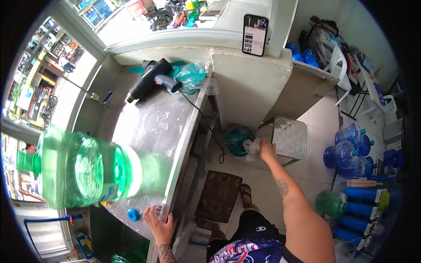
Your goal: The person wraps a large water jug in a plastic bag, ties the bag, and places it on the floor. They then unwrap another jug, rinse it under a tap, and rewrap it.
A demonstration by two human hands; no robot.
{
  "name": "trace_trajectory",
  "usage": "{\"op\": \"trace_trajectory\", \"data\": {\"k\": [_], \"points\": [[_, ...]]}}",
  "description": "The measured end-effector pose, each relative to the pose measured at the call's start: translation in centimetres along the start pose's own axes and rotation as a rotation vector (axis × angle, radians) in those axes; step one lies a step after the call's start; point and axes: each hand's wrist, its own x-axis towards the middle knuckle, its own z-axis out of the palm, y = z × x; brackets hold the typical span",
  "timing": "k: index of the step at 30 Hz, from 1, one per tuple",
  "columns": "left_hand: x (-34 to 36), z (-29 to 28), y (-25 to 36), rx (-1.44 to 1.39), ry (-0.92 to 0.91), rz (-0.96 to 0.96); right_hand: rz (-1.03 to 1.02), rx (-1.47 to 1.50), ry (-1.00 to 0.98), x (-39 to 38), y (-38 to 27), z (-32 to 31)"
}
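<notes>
My left hand (pixel 160 224) rests on the front edge of the wet steel counter (pixel 147 125), its fingers spread and holding nothing. A small blue cap (pixel 133 215) lies just left of it. Beyond that stands a large green water jug (pixel 79 168), upright on the counter. My right hand (pixel 266 150) reaches out low to the right, closed on a crumpled wad of clear plastic wrap (pixel 251 147). The wad is over or at the rim of a round bin (pixel 240 139) with teal plastic inside; the fingertips are partly hidden.
A black heat gun (pixel 151 81) with a dangling cord (pixel 204 116) lies at the counter's far end beside teal plastic bags (pixel 193 74). A stool with a clear textured top (pixel 290 138) stands by my right hand. Blue jugs (pixel 348 149) line the right, a brown mat (pixel 219 196) the floor.
</notes>
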Motion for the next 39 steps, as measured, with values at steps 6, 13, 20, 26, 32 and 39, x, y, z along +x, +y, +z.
{"op": "trace_trajectory", "data": {"k": [6,13,20,26,32,39], "points": [[4.5,2.6,1.7,0.156,-0.08,0.068,-0.125,-0.203,0.239,10.5,-2.0,5.9],[4.6,2.7,2.2,0.152,-0.142,0.027,0.013,0.359,-0.012,14.4,-3.2,10.6],[4.7,2.1,2.1,0.115,-0.113,0.038,-0.004,0.45,0.117,12.3,1.9,15.4],[4.0,1.9,1.5,0.096,-0.093,0.079,-0.282,0.176,-0.374,2.0,5.6,17.9],[3.4,1.8,0.7,0.0,-0.027,0.192,-0.226,0.338,-0.408,-10.0,7.2,17.2],[1.6,6.1,10.4,-0.551,0.104,0.371,0.244,0.657,-0.175,-27.2,18.9,15.8]]}}
